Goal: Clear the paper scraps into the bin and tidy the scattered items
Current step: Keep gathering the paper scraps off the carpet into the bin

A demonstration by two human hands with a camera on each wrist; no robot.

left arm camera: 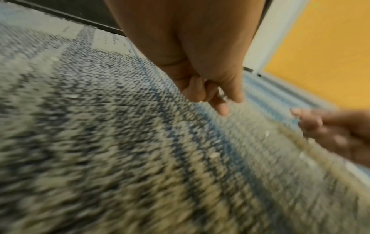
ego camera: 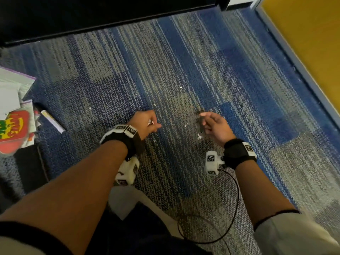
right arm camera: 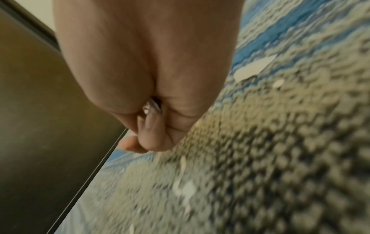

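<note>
Hands (ego camera: 147, 124) (ego camera: 215, 126) over carpet (ego camera: 184, 61), scraps (ego camera: 199, 135) between

scraps (ego camera: 199, 135) on carpet (ego camera: 184, 70) between hands | papers (ego camera: 12, 92) far left

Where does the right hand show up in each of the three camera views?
Head view: the right hand is right of centre, low over the carpet.
Left wrist view: the right hand enters at the right edge, blurred.
Right wrist view: the right hand fills the upper left, fingers curled.
Shared landmark: the striped blue and grey carpet with white paper scraps.
</note>
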